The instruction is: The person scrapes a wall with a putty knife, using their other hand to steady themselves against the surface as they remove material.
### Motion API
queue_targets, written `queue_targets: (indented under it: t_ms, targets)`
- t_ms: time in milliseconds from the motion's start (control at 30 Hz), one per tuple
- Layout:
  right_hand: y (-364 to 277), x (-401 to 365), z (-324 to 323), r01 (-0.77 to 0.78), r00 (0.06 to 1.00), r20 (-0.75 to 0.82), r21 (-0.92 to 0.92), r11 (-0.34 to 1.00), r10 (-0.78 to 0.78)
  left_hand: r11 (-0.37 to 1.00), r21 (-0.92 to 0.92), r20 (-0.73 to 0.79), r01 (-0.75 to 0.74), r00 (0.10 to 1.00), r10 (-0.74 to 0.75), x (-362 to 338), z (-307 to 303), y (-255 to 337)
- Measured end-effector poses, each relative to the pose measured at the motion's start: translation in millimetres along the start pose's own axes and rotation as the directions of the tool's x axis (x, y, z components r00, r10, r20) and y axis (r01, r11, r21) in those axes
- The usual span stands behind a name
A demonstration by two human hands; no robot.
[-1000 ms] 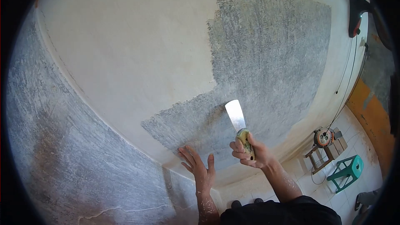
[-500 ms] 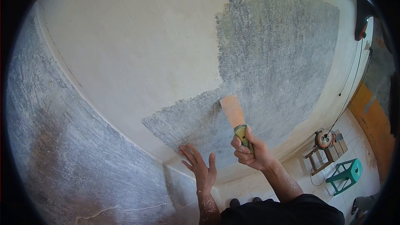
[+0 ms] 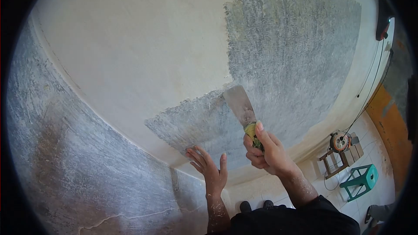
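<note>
In my right hand [image 3: 271,150] is a putty knife [image 3: 240,104], its yellow-green handle wrapped by my fingers and thumb. The wide metal blade points up the wall, its tip close to the ragged border between cream paint [image 3: 152,52] and the bare grey scraped patch [image 3: 291,52]. My left hand [image 3: 210,167] is spread against the lower part of the wall, near the corner, fingers stretched and holding nothing. Pale flecks dot both forearms.
A scraped grey side wall [image 3: 87,156] meets this one at the left. On the right floor are a cable reel [image 3: 340,142] on a small wooden stool [image 3: 342,163], a green plastic stool [image 3: 363,180] and an orange board [image 3: 387,126]. Another person's foot [image 3: 375,212] shows at lower right.
My right hand and the putty knife have shifted slightly up the wall, and the blade's face now looks greyer. My left hand stays in about the same place. The view has tilted a little.
</note>
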State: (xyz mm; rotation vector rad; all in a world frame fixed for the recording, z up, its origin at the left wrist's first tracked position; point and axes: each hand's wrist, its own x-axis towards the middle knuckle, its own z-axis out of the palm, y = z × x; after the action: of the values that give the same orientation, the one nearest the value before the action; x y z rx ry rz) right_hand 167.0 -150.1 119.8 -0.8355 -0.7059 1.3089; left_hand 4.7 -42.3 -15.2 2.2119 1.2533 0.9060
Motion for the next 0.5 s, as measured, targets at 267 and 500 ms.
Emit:
queue_targets:
  t_ms: [267,500]
  targets:
    - [-12.3,9.6,17.3,0.058,0.998,0.038,0.0,0.998,-0.058,1.0,-0.005,0.011,0.002,1.0,-0.002,2.8,-3.0,-0.6]
    - [-14.6,-2.4,7.2,-0.039,0.999,0.006,0.032,0.999,0.039,0.999,0.017,0.009,-0.029,1.0,0.029,1.5,-2.4,-2.4]
